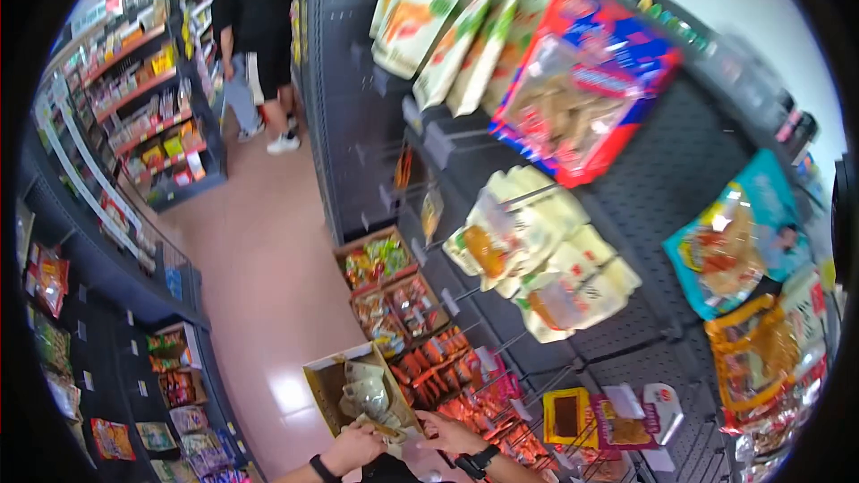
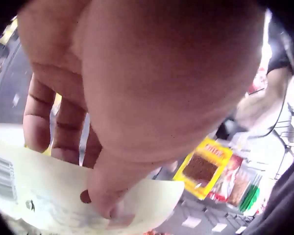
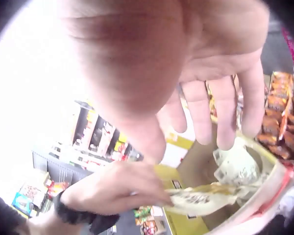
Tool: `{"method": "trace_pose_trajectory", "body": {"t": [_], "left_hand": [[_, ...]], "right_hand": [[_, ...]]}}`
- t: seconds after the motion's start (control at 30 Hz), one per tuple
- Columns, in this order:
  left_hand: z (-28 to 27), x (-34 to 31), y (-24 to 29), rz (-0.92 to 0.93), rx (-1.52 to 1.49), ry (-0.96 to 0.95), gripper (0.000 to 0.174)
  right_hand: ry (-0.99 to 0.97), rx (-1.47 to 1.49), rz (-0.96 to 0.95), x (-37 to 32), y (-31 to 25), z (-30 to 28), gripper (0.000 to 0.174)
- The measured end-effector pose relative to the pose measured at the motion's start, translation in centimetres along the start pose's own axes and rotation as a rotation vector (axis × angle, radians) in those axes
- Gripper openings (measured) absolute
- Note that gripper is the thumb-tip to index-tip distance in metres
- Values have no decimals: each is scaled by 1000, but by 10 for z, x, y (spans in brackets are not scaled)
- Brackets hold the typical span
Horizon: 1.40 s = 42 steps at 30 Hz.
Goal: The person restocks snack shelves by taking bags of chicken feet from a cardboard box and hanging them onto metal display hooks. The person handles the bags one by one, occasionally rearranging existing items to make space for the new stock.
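Note:
My left hand (image 1: pixel 356 449) pinches the top edge of a cream-coloured snack pouch (image 2: pixel 59 191), with the thumb near its hang hole. In the right wrist view that pouch stretches over an open cardboard box (image 1: pixel 313 385). More pale pouches (image 1: pixel 365 386) lie inside the box. At the box's right side is my right hand (image 1: pixel 455 436). Its fingers (image 3: pixel 225 117) extend straight above the box opening, with nothing held between them and the thumb. Similar cream pouches (image 1: pixel 582 291) hang on shelf hooks up and to the right.
A dark pegboard rack (image 1: pixel 631 224) with hanging snack bags fills the right side. Boxes of small red packets (image 1: pixel 461 407) stand beside the cardboard box. Lower shelves (image 1: pixel 98 367) line the left of the aisle floor (image 1: pixel 250 259). Two people (image 1: pixel 259 27) stand farther down the aisle.

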<state>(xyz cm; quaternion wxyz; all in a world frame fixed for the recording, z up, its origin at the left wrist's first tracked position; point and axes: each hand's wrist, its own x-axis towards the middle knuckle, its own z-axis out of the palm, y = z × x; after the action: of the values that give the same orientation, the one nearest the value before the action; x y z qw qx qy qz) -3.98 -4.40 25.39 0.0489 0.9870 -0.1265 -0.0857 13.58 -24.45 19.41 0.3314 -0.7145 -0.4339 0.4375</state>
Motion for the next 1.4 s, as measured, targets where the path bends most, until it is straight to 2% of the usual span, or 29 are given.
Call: {"method": "trace_pose_trajectory", "body": {"t": [0.07,0.17,0.23,0.27,0.33,0.37,0.4,0.47,0.5,0.53,0.57,0.6,0.63,0.67,0.73,0.77,0.8,0.87,0.93,0.97,1.0,1.03,1.07,1.1,1.17,1.2,1.27,1.3,1.4], "left_hand": [[-63,-8,13,143,-106,141,17],[-141,1,39,355,-227,199,21],[-179,17,61,700,-354,321,30],[-190,28,71,796,-412,329,32],[-199,57,90,865,-572,465,26],[-189,69,99,667,-723,385,23],[-192,87,97,803,-713,448,19],[-176,123,97,699,-1102,427,31],[-174,138,103,589,-1568,350,36],[-168,149,109,427,-2026,244,42],[-153,170,99,376,-2047,126,47],[-165,177,104,320,-1891,42,41],[-154,196,108,333,-1784,115,38],[-139,215,110,340,-1677,182,35],[-151,232,112,255,-1702,85,29],[-157,237,117,252,-1805,172,29],[-163,239,121,256,-1810,159,29],[-175,245,124,277,-1838,310,30],[-181,248,130,190,-1887,428,35],[-182,250,130,176,-1780,499,39],[-181,253,128,144,-1665,576,42],[-172,263,122,125,-1333,776,50],[-193,246,123,70,-1412,713,52],[-187,256,122,70,-1414,719,53],[-199,253,124,58,-1557,688,51],[-203,251,123,51,-1498,688,49],[-196,260,122,119,-1593,667,49],[-195,263,123,108,-1595,678,49],[-196,267,124,119,-1581,767,49]], "right_hand": [[8,56,-27,-31,-42,-27,93],[103,82,-110,-81,-95,-42,95],[186,242,-227,-114,-104,-38,97],[217,333,-236,-130,-110,-39,91],[122,491,-133,-159,-92,-36,75],[216,482,-118,-170,-80,-32,57],[315,651,-245,-179,-79,-30,47],[512,810,-74,-198,-83,-33,43],[764,725,-176,-196,-78,-32,34],[997,627,-39,-199,-78,-38,29],[1169,703,-68,-195,-75,-41,29],[1341,775,-102,-190,-73,-45,30],[1425,533,-6,-194,-74,-53,33],[1445,437,15,-192,-69,-56,32],[1462,225,191,-194,-99,-65,31],[1509,205,187,-191,-109,-67,32],[1516,205,198,-187,-115,-69,32],[1624,173,123,-176,-123,-71,31],[1653,21,170,-166,-112,-73,29],[1673,-67,116,-166,-127,-78,29],[1659,-21,215,-161,-128,-81,28],[1680,-52,114,-157,-131,-86,28],[1677,16,88,-153,-134,-89,27],[1673,97,88,-151,-143,-92,26],[1653,160,-7,-147,-126,-97,22],[1665,200,-16,-145,-126,-99,23],[1651,255,-30,-144,-128,-102,22],[1668,162,-2,-144,-127,-104,20],[1675,148,-4,-143,-128,-110,18]]}}
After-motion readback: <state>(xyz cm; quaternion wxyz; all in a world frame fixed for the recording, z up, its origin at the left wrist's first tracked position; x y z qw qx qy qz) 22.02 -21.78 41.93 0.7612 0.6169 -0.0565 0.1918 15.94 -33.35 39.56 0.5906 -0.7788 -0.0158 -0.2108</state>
